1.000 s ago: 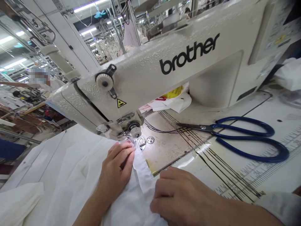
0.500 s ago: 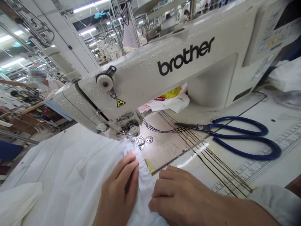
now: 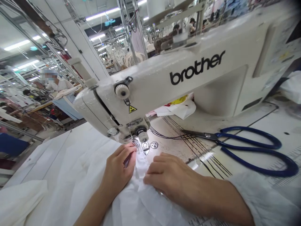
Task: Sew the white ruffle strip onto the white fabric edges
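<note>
A: The right hand (image 3: 168, 172) has slid in toward the left one, hasn't it?

B: It has. The white fabric (image 3: 141, 188) now bunches between the two hands, its gathered edge running up to the presser foot (image 3: 138, 142).

A: How are the hands set?

B: The right lies flat on the cloth, fingers close together and lightly curved, pressing down. The left hand (image 3: 118, 166) curls its fingers over the edge just beside the foot, pinching it. (Something thin and dark shows by those fingers; I can't tell what.)

A: Which step is this?

B: I'd judge it's lining up the edge at the needle, so the next move calls for keeping the layers flat and even under the foot.

A: And further out?

B: The Brother sewing machine (image 3: 164, 75) arches overhead, and blue-handled tailor's shears (image 3: 249, 134) lie on the white table (image 3: 282, 131) to the right.
</note>
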Demonstrator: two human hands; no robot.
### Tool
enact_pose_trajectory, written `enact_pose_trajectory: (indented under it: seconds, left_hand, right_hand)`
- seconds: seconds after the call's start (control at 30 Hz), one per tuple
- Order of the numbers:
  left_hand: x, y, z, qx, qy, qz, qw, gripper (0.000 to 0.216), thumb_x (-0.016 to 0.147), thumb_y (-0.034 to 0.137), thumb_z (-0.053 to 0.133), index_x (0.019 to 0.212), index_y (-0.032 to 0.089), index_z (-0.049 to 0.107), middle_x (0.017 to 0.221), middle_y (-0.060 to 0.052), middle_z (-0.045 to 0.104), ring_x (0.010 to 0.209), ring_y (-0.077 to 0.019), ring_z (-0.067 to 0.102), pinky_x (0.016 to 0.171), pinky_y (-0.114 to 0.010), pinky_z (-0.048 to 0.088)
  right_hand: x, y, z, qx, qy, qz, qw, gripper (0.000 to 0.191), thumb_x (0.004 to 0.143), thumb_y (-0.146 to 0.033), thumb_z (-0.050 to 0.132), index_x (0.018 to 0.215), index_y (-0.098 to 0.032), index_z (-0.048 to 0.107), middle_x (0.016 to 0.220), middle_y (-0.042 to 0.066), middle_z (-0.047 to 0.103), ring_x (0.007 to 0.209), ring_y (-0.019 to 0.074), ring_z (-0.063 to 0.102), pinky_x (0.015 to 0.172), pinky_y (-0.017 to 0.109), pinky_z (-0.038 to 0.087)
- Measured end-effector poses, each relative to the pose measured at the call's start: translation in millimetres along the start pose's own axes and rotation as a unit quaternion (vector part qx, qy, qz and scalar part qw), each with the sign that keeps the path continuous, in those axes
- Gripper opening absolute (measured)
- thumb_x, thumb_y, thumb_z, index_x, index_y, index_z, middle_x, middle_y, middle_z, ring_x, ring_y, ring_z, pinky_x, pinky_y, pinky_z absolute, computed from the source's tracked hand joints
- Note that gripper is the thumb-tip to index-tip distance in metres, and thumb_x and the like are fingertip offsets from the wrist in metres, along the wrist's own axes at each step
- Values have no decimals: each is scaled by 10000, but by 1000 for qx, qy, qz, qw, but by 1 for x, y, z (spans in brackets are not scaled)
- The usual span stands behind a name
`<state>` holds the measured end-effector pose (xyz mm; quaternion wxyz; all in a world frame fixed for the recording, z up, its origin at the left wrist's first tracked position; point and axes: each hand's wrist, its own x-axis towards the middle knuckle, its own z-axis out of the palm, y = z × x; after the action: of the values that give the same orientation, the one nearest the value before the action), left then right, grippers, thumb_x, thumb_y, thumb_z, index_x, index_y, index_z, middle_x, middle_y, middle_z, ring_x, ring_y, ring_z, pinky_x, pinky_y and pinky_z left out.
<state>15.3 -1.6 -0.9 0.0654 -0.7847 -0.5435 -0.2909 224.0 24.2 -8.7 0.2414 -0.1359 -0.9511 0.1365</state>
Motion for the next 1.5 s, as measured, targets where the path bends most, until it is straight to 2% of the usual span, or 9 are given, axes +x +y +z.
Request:
enact_pose_trajectory:
  seconds: [0.23,0.5,0.83,0.93,1.03,1.13,1.33,1.43,1.5]
  left_hand:
    - [-21,29,-13,-36,-57,-6,998,156,892,126,508,977,209,608,941,-37,629,908,-138,615,800,-255,528]
    - [-31,20,-6,-2,-35,61,998,268,872,74,553,1105,191,615,1169,-49,621,1120,-133,574,1019,-244,450]
    - [-1,-7,-3,14,-36,39,999,196,905,166,519,1020,219,669,1092,-41,697,1022,-166,658,924,-304,547]
    - [-32,0,-19,81,-40,-9,996,277,908,236,505,1158,260,621,1242,-64,639,1131,-243,613,957,-437,534]
    - [-93,5,-36,171,-17,-142,975,427,912,284,461,1334,347,479,1406,-59,514,1243,-290,539,886,-475,562]
    - [-128,-14,-48,244,-69,-177,951,539,909,269,423,1425,414,363,1428,-47,508,1285,-340,492,872,-572,520]
    - [-55,-80,-79,190,-228,-88,951,450,949,403,375,1378,293,454,1474,-74,461,1354,-280,422,1051,-541,382]
    - [-20,-57,-84,197,-236,-8,952,281,909,330,473,1123,277,648,1179,-56,697,1058,-258,663,945,-492,493]
    - [-15,-24,-71,137,-173,37,975,272,910,225,451,1091,248,652,1146,-53,705,1031,-211,672,884,-385,551]
  right_hand:
    - [-7,-11,-4,-148,55,-111,981,174,903,-64,497,924,-71,669,800,66,637,655,210,487,652,348,402]
    - [-6,-11,-6,-109,-1,-48,993,92,887,-104,613,973,-104,644,816,22,643,720,194,516,711,352,389]
    - [20,14,6,-64,-29,21,997,42,897,-136,635,859,-152,636,810,6,654,768,186,535,706,348,370]
    - [15,12,1,-52,-24,17,998,52,923,-128,595,906,-141,642,882,20,657,796,194,509,727,342,390]
    - [8,6,-9,-29,-47,6,998,173,926,-57,521,1049,-93,638,1008,70,647,840,213,493,757,352,416]
    - [5,4,-15,-17,-68,1,998,286,896,-13,496,1156,-55,609,1094,110,627,886,234,493,803,380,434]
    - [6,0,-14,-48,-63,2,997,287,926,-34,428,1142,-59,614,1082,119,629,851,240,485,777,399,449]
    - [4,-2,-16,-40,-67,1,997,348,822,-47,518,1160,-45,601,1110,139,617,880,254,493,799,409,451]
    - [4,-3,-17,-34,-74,1,997,403,761,-80,577,1162,-42,597,1114,150,614,891,262,496,810,414,450]
